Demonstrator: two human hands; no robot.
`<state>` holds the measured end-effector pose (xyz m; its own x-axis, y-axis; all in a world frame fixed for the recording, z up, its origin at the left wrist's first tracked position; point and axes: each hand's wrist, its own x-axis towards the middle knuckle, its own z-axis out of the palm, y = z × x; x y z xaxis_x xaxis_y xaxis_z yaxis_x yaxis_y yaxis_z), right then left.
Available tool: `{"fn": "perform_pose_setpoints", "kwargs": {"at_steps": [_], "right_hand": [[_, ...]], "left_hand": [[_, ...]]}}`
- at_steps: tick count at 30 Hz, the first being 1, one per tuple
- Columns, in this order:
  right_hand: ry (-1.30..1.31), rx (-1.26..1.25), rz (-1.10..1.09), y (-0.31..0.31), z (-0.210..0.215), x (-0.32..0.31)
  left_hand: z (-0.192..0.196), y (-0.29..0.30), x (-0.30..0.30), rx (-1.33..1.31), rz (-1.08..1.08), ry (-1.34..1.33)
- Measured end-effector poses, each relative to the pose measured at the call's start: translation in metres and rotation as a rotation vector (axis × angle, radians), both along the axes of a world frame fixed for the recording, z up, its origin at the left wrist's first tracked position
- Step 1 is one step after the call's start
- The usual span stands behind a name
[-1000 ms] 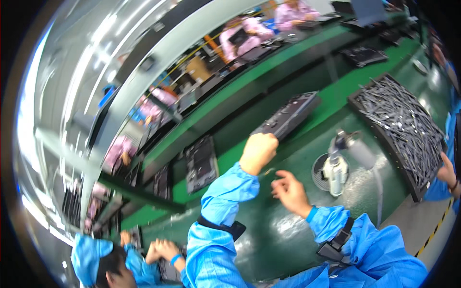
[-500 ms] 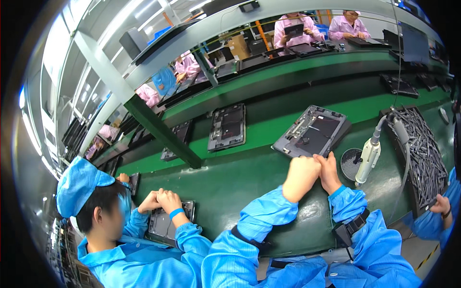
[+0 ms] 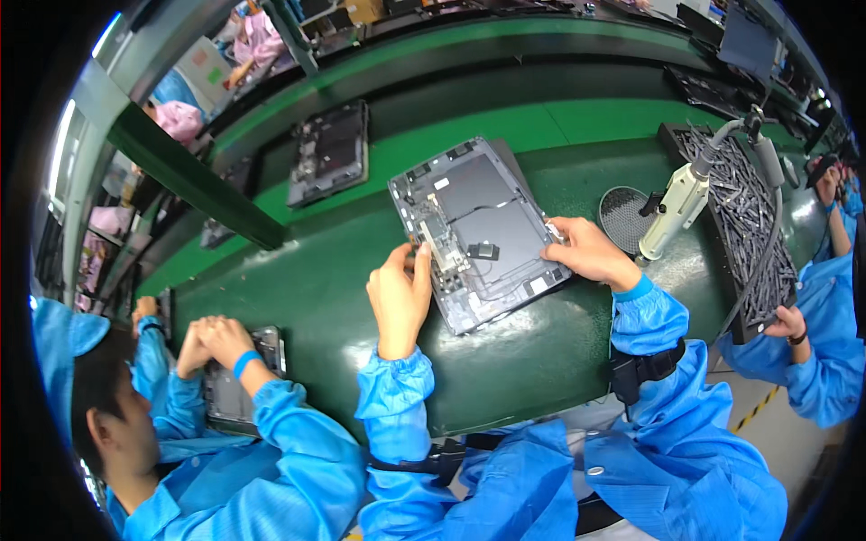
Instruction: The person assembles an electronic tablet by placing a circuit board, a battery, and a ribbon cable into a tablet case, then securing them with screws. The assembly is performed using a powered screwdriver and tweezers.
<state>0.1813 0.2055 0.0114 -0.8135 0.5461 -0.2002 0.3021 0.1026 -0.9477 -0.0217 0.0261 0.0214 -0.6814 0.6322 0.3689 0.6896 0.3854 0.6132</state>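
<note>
**Both hands on open tablet chassis, green belt**

Chassis (image 3: 483, 233) is lying flat on the green belt (image 3: 298, 279), internals facing up, directly ahead of the person. It is sitting skewed: long axis running from upper left to lower right, far short edge pointing up-left toward a second chassis (image 3: 329, 151) lying further up the belt, well apart.

Left hand (image 3: 399, 298) is touching the chassis's left long edge. Fingers are held close together and curled, fingertips (image 3: 420, 255) pressing at the edge beside the small board strip. Can't tell whether it's pinching anything; no separate part showing in the grip.

Right hand (image 3: 591, 255) is resting on the right edge near the lower corner. Fingers are bent, tips pressed together on something small at the rim; what it is, too small to tell.

Electric screwdriver (image 3: 672, 212) is hanging on its cable just right of the right hand, not touched. Round dish (image 3: 622, 212) is sitting behind it, just beside the chassis. Black tray (image 3: 744, 212) of slotted parts is lying further right; a co-worker's hand (image 3: 787, 322) is gripping its near edge.

On the left, another co-worker's hands (image 3: 212, 341) are working a device of their own.
</note>
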Motion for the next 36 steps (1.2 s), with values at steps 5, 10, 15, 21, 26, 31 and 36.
{"fn": "perform_pose_setpoints", "kwargs": {"at_steps": [5,10,15,21,26,31,36], "right_hand": [[-0.164,0.97,-0.247,-0.016,0.017,0.018],[0.099,0.971,-0.053,-0.044,0.013,-0.028],[0.156,0.716,-0.092,-0.031,0.007,-0.03],[0.279,0.164,0.025,-0.045,0.003,-0.022],[0.306,-0.239,-0.022,-0.064,0.008,-0.017],[0.256,0.317,0.017,-0.056,0.027,-0.005],[0.136,0.864,0.206,-0.054,0.022,-0.006]], "left_hand": [[-0.016,0.03,0.027,0.058,-0.127,-0.174],[-0.011,0.005,0.015,0.074,-0.082,-0.267],[0.003,0.012,0.015,0.141,-0.083,0.008],[0.013,0.0,0.029,0.064,-0.541,-0.214],[0.008,0.003,0.048,0.118,-0.62,-0.023],[0.011,-0.008,0.044,0.1,-0.486,-0.081],[0.006,0.001,0.039,0.101,-0.4,-0.207]]}}
